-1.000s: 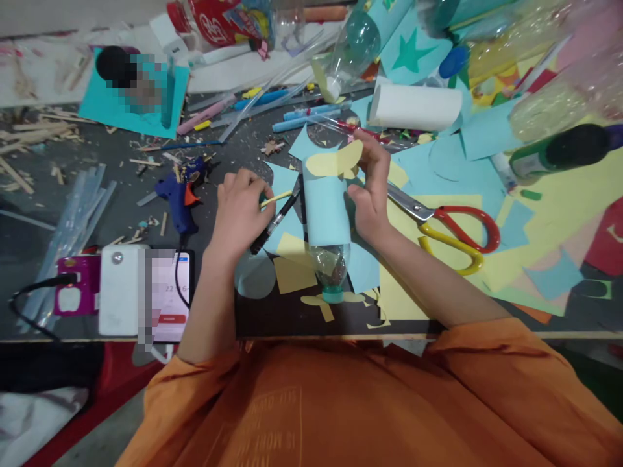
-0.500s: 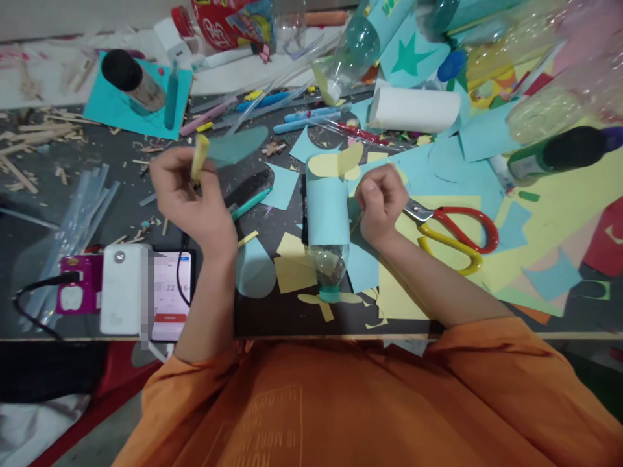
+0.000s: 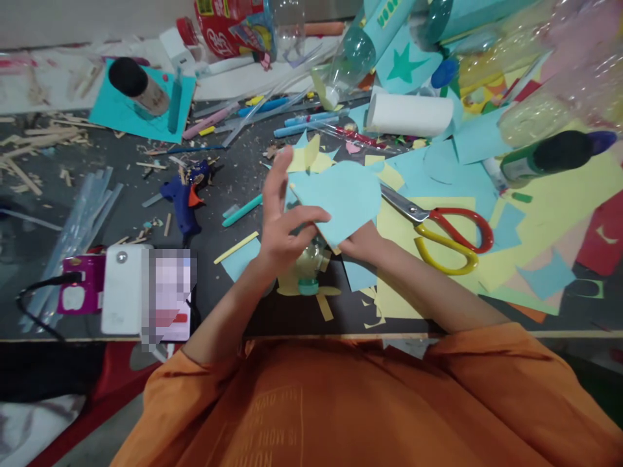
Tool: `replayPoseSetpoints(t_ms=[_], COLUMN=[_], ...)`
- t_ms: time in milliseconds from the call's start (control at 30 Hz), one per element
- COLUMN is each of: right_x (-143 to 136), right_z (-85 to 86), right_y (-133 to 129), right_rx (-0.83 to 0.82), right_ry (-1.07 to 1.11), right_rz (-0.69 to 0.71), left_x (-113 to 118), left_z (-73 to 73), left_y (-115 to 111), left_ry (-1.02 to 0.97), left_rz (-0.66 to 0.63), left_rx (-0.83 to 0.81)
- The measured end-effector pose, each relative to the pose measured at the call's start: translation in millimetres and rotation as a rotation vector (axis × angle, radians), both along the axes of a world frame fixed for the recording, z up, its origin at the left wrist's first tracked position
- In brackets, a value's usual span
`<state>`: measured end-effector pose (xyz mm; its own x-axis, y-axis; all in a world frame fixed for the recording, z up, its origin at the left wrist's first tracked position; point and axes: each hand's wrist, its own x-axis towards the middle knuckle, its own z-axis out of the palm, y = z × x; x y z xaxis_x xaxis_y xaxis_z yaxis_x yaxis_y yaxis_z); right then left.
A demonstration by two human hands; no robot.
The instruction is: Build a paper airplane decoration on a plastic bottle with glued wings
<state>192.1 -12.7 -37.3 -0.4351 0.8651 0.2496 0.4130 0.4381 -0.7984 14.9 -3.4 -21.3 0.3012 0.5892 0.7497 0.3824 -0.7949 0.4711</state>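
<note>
From the head cam, had the blue paper (image 3: 353, 194) gripped at its left edge in the left hand (image 3: 287, 237), with one finger sticking up. Had the right hand (image 3: 363, 245) mostly tucked under that same paper, so couldn't tell about open or closed. Spotted a yellow strip (image 3: 327, 239) along the paper's edge, right by the left fingers. Saw the clear bottle (image 3: 310, 259) partly hidden behind the left hand, with its green cap (image 3: 308, 286) toward the body. Left the scissors (image 3: 421, 213) lying to the right of the right hand, handles apart. Also had a teal pen (image 3: 243, 211) just left of the left hand, and a blue glue gun (image 3: 183, 202) farther left, plus loads of scraps about.
</note>
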Motion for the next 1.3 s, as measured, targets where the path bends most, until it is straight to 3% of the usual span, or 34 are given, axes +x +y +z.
replayPoseSetpoints(t_ms=[133, 233, 367, 467, 567, 700, 967, 1167, 1300], right_x=[8.0, 14.1, 12.6, 7.9, 6.7, 10.7, 12.7, 18.3, 20.7], right_z=[12.3, 17.9, 16.3, 9.4, 2.0, -0.2, -1.9, -12.2, -10.3], right_y=[-13.3, -21.7, -26.9, -26.1, -22.3, -18.7, -16.4, -5.9, -3.3], right_rx=[-0.357, -0.613, -0.794, -0.746, -0.687, -0.666, -0.679, -0.683, -0.674], right_ry=[0.252, 0.549, 0.799, 0.804, 0.85, 0.861, 0.867, 0.898, 0.899], right_rz=[0.057, 0.034, -0.19, -0.406, -0.506, -0.473, -0.438, -0.564, -0.514], left_x=[-4.0, -3.1, 2.0, 2.7, 1.4, 3.5, 9.1, 9.5, 8.3], left_z=[-9.2, -16.0, -18.4, -16.7, -14.9, -17.1, -25.9, -26.8, -26.3], left_y=[5.4, 9.8, 6.5, -0.3, -7.4, -13.0, -11.7, -13.3, -12.8], left_ry=[0.19, 0.199, 0.193, 0.088, -0.017, 0.007, 0.003, -0.037, 0.041], left_rz=[-0.012, -0.035, -0.106, -0.06, 0.085, 0.167, 0.202, 0.202, 0.206], left_rx=[-0.19, -0.204, -0.1, -0.119, -0.341, -0.528, -0.554, -0.54, -0.548])
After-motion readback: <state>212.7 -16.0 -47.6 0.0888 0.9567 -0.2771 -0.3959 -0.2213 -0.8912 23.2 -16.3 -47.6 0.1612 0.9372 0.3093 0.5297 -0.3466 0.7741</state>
